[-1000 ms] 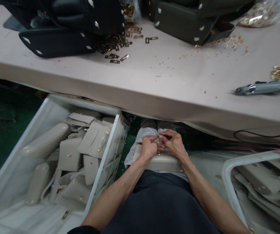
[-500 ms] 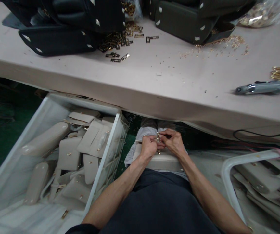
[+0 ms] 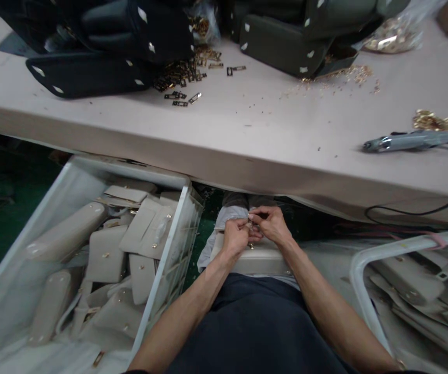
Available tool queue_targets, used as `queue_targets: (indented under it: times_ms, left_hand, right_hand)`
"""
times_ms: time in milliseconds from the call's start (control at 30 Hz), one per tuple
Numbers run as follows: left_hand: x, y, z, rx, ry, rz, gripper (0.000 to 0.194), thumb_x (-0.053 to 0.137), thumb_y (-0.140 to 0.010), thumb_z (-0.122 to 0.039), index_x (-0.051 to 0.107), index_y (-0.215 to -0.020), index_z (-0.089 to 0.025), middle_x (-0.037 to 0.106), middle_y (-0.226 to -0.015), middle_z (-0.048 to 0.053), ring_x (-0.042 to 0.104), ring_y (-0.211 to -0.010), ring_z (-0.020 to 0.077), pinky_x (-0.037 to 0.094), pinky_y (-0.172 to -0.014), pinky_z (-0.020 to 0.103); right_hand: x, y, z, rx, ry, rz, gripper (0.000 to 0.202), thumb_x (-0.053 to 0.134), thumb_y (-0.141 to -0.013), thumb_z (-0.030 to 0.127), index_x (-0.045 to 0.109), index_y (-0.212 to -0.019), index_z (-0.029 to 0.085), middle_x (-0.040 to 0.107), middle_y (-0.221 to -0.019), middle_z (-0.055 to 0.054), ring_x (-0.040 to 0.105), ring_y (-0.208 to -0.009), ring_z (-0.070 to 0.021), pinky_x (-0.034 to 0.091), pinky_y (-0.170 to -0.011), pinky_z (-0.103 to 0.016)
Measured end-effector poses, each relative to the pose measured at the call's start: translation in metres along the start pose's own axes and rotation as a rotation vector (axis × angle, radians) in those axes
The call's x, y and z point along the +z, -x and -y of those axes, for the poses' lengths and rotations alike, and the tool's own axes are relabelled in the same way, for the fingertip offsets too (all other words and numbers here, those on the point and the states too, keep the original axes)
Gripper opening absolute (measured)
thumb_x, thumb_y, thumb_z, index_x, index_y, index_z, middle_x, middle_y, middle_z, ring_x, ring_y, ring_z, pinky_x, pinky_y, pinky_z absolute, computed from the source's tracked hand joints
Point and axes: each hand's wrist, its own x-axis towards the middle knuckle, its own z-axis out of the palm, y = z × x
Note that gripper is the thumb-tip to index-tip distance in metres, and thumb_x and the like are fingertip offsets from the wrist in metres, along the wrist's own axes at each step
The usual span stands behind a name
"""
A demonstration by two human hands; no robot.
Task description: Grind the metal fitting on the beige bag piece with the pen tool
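Hands and bag sit slightly higher in view than half a second ago; looks like head tilt, since the worktop things slid left too. Grip unchanged.

Small gold fitting (image 3: 251, 224) is pinched between both hands over the cream bag (image 3: 257, 258) on my lap, just under the worktop (image 3: 247, 135) edge. Left hand (image 3: 236, 237) has its fingertips closed on the fitting; right hand (image 3: 271, 225) is closed on it from the other side.

Risks, as I judge them:
- fitting is tiny and mostly hidden by fingers; a slip would likely drop it past the lap to the floor
- bag only rests on the thighs, could slide forward

Room: worktop edge overhangs close above the knuckles, so little space to lift. Left bin (image 3: 161, 259) of cream bags sits near the left elbow; right bin (image 3: 364, 270) is near the right forearm. Powered driver (image 3: 407, 140) and its cable (image 3: 422, 212) lie well apart, cable hanging over the edge.
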Motion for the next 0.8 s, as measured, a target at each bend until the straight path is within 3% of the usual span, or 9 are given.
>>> queue_targets:
  times_ms: [233, 333, 500, 633, 733, 800]
  left_hand:
    - [0.001, -0.007, 0.001, 0.005, -0.079, -0.039, 0.038, 0.074, -0.065, -0.042, 0.072, -0.079, -0.007, 0.069, -0.07, 0.014, 0.068, -0.052, 0.0231, 0.056, -0.045, 0.027]
    - [0.0, -0.01, -0.001, 0.004, -0.084, -0.035, 0.039, 0.074, -0.059, -0.045, 0.071, -0.073, -0.01, 0.068, -0.068, 0.013, 0.065, -0.049, 0.0218, 0.053, -0.043, 0.026]
    - [-0.005, -0.003, -0.006, -0.035, -0.107, -0.022, 0.038, 0.079, -0.058, -0.049, 0.071, -0.068, -0.013, 0.069, -0.067, 0.013, 0.063, -0.049, 0.0217, 0.049, -0.043, 0.026]
    - [-0.009, -0.001, -0.007, -0.064, -0.135, -0.002, 0.043, 0.082, -0.062, -0.053, 0.074, -0.073, -0.012, 0.069, -0.065, 0.013, 0.062, -0.049, 0.0201, 0.047, -0.045, 0.024]
    - [-0.011, -0.004, -0.002, -0.035, -0.129, -0.013, 0.043, 0.083, -0.06, -0.051, 0.074, -0.073, -0.011, 0.07, -0.068, 0.015, 0.064, -0.052, 0.0219, 0.05, -0.045, 0.025]
    - [-0.013, -0.007, 0.002, -0.005, -0.118, -0.022, 0.042, 0.082, -0.06, -0.049, 0.075, -0.074, -0.01, 0.071, -0.072, 0.015, 0.066, -0.053, 0.0219, 0.051, -0.046, 0.025]
  right_hand:
    - [0.001, 0.002, -0.002, 0.07, -0.103, 0.029, 0.026, 0.069, -0.08, 0.04, 0.079, -0.086, 0.017, 0.071, -0.077, -0.007, 0.064, -0.059, -0.0217, 0.046, -0.051, -0.027]
    - [0.006, 0.0, -0.005, 0.083, -0.072, 0.001, 0.024, 0.067, -0.079, 0.036, 0.078, -0.087, 0.016, 0.07, -0.076, -0.006, 0.063, -0.055, -0.0203, 0.045, -0.049, -0.025]
    - [-0.002, 0.004, 0.028, -0.046, 0.096, -0.126, 0.02, 0.063, -0.086, 0.033, 0.078, -0.086, 0.021, 0.071, -0.077, -0.005, 0.068, -0.069, -0.0249, 0.051, -0.062, -0.03]
    - [-0.051, 0.011, 0.087, -0.309, 0.185, -0.409, 0.023, 0.061, -0.097, 0.041, 0.078, -0.093, 0.026, 0.071, -0.085, -0.005, 0.067, -0.074, -0.0271, 0.053, -0.067, -0.037]
    - [-0.11, 0.008, 0.119, -0.405, 0.243, -0.722, 0.023, 0.064, -0.098, 0.045, 0.078, -0.099, 0.026, 0.072, -0.092, -0.007, 0.068, -0.078, -0.0286, 0.055, -0.071, -0.039]
    - [-0.152, -0.003, 0.125, -0.402, 0.256, -0.92, 0.028, 0.067, -0.096, 0.049, 0.078, -0.102, 0.024, 0.072, -0.089, -0.007, 0.068, -0.072, -0.0281, 0.056, -0.07, -0.038]
